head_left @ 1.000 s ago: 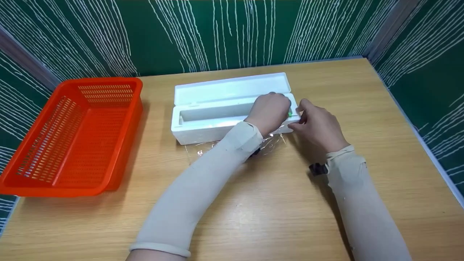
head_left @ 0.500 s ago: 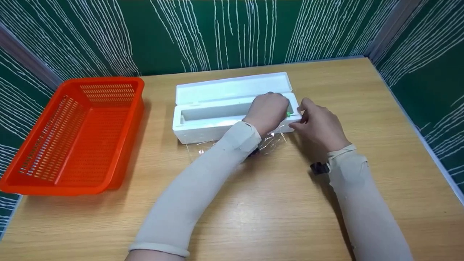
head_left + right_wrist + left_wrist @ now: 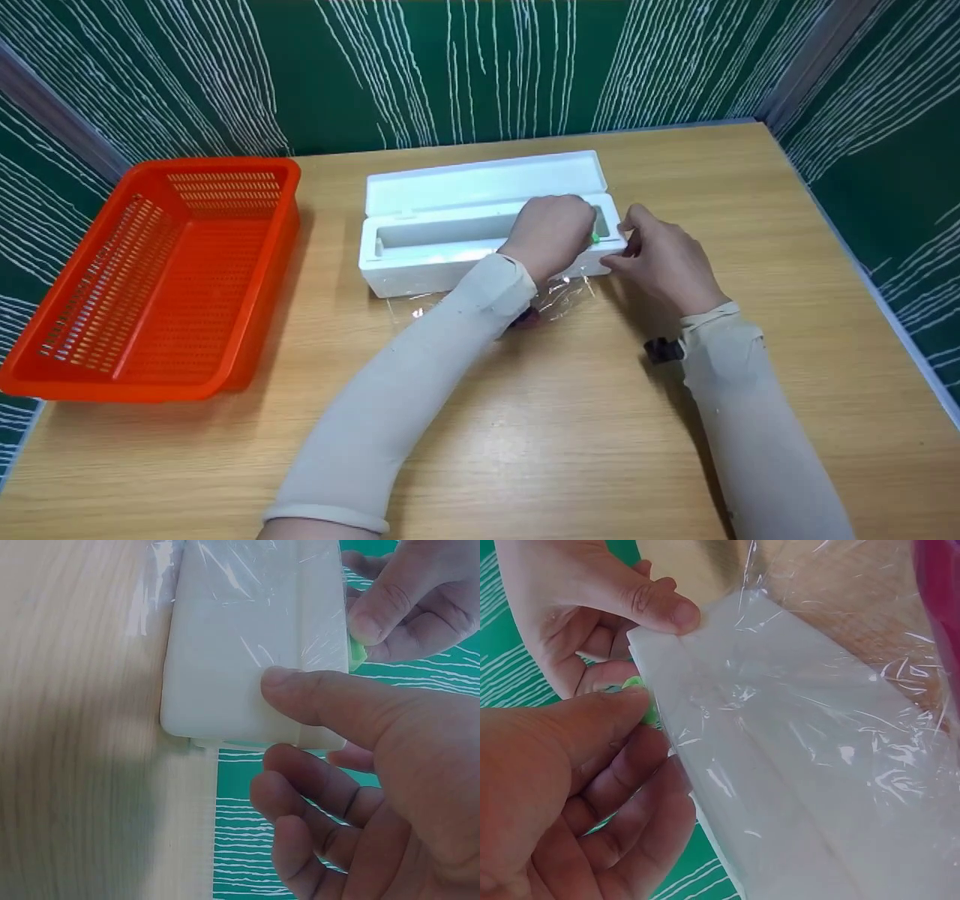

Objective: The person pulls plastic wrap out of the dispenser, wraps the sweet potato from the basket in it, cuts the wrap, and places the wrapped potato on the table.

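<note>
A long white cling film dispenser box (image 3: 401,282) lies on the table with its lid (image 3: 484,180) raised at the back. Clear cling film (image 3: 564,296) hangs out over its front. My left hand (image 3: 550,234) reaches across the box's right part; in the left wrist view its thumb and fingers pinch a small green slide cutter (image 3: 651,714) at the box's edge. My right hand (image 3: 666,261) grips the box's right end, thumb on the front face (image 3: 247,682) in the right wrist view. The left fingertips are hidden in the head view.
An orange-red perforated plastic basket (image 3: 251,315) stands at the left of the wooden table (image 3: 525,450). Green panels with white streaks (image 3: 337,90) border the table at the back and sides. A dark wrist camera (image 3: 663,350) sits under the right wrist.
My left hand has slid slightly left along the box with the green slide cutter. The right hand keeps its grip on the box end. The head view has shifted a little.
</note>
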Demonstrator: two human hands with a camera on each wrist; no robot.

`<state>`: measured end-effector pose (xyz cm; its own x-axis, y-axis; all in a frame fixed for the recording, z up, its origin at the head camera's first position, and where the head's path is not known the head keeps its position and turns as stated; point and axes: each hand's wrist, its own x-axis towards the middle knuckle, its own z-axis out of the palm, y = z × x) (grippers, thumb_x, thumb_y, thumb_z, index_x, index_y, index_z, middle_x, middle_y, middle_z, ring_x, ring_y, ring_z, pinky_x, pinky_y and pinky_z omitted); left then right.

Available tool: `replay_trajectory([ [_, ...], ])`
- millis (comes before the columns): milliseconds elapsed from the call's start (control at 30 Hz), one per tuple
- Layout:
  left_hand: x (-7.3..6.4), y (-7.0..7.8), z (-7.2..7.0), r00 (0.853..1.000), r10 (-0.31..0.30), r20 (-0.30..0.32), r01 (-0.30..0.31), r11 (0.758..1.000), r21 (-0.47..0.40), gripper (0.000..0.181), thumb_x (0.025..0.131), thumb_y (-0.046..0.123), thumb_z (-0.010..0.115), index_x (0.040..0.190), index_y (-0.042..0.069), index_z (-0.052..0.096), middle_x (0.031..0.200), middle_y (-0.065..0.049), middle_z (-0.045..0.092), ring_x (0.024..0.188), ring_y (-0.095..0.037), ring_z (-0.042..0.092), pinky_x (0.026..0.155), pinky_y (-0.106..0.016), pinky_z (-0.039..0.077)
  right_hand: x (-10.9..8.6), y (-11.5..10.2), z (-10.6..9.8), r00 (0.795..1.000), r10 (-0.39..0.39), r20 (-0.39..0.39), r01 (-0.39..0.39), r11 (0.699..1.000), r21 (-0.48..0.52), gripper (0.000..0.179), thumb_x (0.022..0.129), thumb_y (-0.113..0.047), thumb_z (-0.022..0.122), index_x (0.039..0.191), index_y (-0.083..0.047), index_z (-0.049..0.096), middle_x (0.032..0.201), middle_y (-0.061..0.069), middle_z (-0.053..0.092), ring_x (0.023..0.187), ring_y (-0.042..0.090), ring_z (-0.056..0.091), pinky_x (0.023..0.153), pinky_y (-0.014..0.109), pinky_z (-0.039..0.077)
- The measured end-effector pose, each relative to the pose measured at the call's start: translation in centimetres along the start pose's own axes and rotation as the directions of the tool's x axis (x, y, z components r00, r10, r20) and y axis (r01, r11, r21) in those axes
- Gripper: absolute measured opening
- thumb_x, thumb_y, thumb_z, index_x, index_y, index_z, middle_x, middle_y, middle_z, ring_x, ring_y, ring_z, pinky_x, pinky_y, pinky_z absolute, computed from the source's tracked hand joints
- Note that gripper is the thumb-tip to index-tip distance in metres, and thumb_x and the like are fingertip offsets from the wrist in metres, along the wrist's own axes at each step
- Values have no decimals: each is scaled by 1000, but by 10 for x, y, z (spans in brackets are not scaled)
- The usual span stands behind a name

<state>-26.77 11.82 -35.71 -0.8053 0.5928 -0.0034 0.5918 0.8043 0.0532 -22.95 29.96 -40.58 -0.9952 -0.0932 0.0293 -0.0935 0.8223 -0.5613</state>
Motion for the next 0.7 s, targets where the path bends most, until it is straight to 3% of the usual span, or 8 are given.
replay_trajectory([
  [100,-1,-1,1,1000,1,-20,-1,1000,6,19,103,17,59,106,15,78,98,1,76,82,-14,64,82,-32,58,0,0,0,1000,-2,0,2,1000,-10,40,90,-19,82,115,-7,53,99,19,71,84,31,62,72,41,43],
  [267,-2,1,2,1000,-4,-22,4,1000,5,20,103,14,58,110,16,77,101,1,76,84,-13,65,84,-32,58,-1,-1,-2,1000,-4,19,4,1000,-6,39,92,-19,80,116,-6,53,102,19,69,86,32,60,74,44,44],
  [533,-2,2,1,1000,-18,4,18,1000,-5,21,105,14,59,116,16,76,105,1,76,88,-13,67,88,-30,57,-5,-14,-9,993,14,114,-7,998,-60,46,89,-13,78,126,-2,52,121,20,57,103,36,52,89,56,49],
  [700,-2,3,0,1000,-21,16,21,1000,-4,22,105,15,58,120,17,75,108,1,76,92,-14,68,91,-30,56,-8,-18,-10,995,-7,99,18,993,-114,50,89,-17,77,128,1,52,121,21,53,106,37,46,81,52,47],
])
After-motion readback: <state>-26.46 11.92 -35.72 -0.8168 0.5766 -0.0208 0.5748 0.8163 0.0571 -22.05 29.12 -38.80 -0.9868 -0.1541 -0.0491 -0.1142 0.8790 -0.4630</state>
